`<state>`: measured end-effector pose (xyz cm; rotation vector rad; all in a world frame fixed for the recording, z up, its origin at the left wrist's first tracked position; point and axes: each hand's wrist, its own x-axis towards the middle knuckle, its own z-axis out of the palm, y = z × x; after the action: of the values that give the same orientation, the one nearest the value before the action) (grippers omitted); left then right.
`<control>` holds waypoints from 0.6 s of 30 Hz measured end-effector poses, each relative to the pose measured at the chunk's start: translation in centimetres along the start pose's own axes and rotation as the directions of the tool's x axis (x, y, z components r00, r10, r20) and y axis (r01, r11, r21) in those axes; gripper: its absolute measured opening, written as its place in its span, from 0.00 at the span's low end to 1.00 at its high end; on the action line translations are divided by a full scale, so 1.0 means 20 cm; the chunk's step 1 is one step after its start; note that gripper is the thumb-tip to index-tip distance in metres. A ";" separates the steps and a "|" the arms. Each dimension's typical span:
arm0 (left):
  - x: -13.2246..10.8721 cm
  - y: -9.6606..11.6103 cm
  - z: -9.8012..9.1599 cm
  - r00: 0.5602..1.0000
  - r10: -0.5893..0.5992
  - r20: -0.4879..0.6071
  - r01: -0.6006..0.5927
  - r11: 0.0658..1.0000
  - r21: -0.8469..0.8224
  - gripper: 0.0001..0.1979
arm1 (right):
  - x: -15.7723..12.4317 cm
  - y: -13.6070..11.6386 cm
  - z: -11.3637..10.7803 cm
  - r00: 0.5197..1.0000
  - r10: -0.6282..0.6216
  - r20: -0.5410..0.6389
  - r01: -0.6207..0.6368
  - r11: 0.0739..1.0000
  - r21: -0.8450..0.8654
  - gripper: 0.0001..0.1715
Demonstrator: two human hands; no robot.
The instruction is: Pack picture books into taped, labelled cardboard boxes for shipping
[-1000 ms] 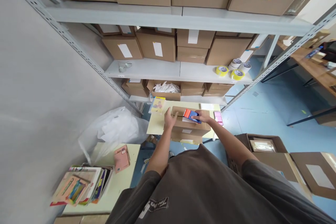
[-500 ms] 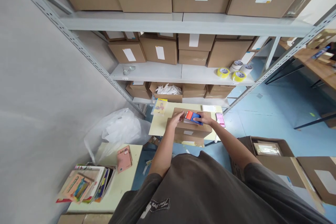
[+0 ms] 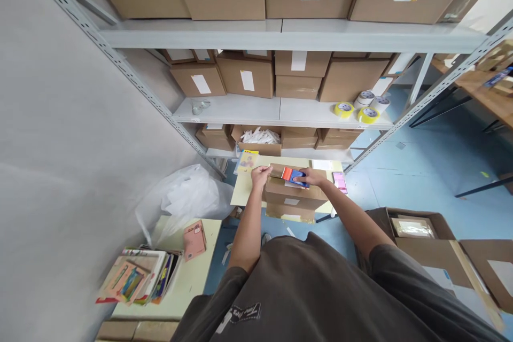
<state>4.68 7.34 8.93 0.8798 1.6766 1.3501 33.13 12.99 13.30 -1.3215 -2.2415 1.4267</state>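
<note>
Two hands work at one brown carton (image 3: pixel 306 203). The right hand (image 3: pixel 313 177) wraps fingers and thumb around one blue-and-orange tool (image 3: pixel 294 173), apparently a tape dispenser, over the carton's top; whether it touches the cardboard I cannot tell. The left hand (image 3: pixel 261 175) has its fingers bunched at the carton's left end; what they pinch, if anything, is too small to see. To do this well, I judge, the tool wants a level, square hold and even pressure, with the left hand steadying its end and its fingertips clear of the tool's front edge.

Counting: one pale table (image 3: pixel 240 192) is under the carton; one phone (image 3: pixel 340 182) lies right of the carton, one yellow-topped booklet (image 3: pixel 247 160) beyond its left end, one white sheet (image 3: pixel 321 164) beyond its right. On a shelf (image 3: pixel 248 109) past the carton sit two yellow tape rolls (image 3: pixel 343 110) and at least two pale rolls (image 3: pixel 365 98).
</note>
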 end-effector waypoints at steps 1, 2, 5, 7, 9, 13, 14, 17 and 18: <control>0.01 0.00 -0.03 1.000 0.009 -0.022 -0.009 1.000 0.005 0.20 | 0.00 0.00 0.01 1.000 -0.008 -0.004 0.008 1.000 0.007 0.31; 0.02 0.00 -0.06 0.999 0.020 -0.040 -0.019 1.000 0.010 0.19 | 0.00 0.01 0.01 1.000 -0.012 -0.011 0.012 1.000 0.014 0.32; 0.04 -0.02 -0.14 0.997 -0.001 -0.072 0.000 1.000 -0.005 0.18 | 0.01 0.01 0.03 1.000 -0.014 -0.021 0.015 0.999 0.041 0.32; 0.04 -0.06 -0.17 0.994 -0.057 -0.092 0.054 0.998 -0.040 0.19 | 0.03 -0.01 0.04 1.000 -0.020 -0.013 0.020 0.999 0.047 0.33; 0.03 -0.11 -0.19 0.987 -0.123 -0.101 0.115 0.990 -0.080 0.19 | 0.05 -0.03 0.04 1.000 -0.019 -0.003 0.019 0.999 0.031 0.32; 0.04 -0.23 -0.20 0.967 -0.240 -0.091 0.222 0.960 -0.173 0.19 | 0.10 -0.08 0.06 1.000 0.006 -0.010 -0.007 1.000 -0.024 0.32; 0.05 -0.26 -0.20 0.960 -0.270 -0.078 0.251 0.949 -0.192 0.19 | 0.11 -0.09 0.07 1.000 0.013 -0.012 -0.014 1.000 -0.022 0.32; 0.08 -0.33 -0.18 0.944 -0.329 -0.015 0.319 0.925 -0.205 0.19 | 0.12 -0.10 0.08 0.999 0.042 -0.003 -0.042 0.999 0.001 0.33; 0.09 -0.35 -0.17 0.942 -0.335 0.009 0.330 0.922 -0.202 0.20 | 0.12 -0.10 0.09 0.999 0.050 0.001 -0.050 0.999 -0.001 0.34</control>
<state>0.64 6.07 2.19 0.4377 1.5894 1.2694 29.54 13.35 13.35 -1.3866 -2.2252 1.4432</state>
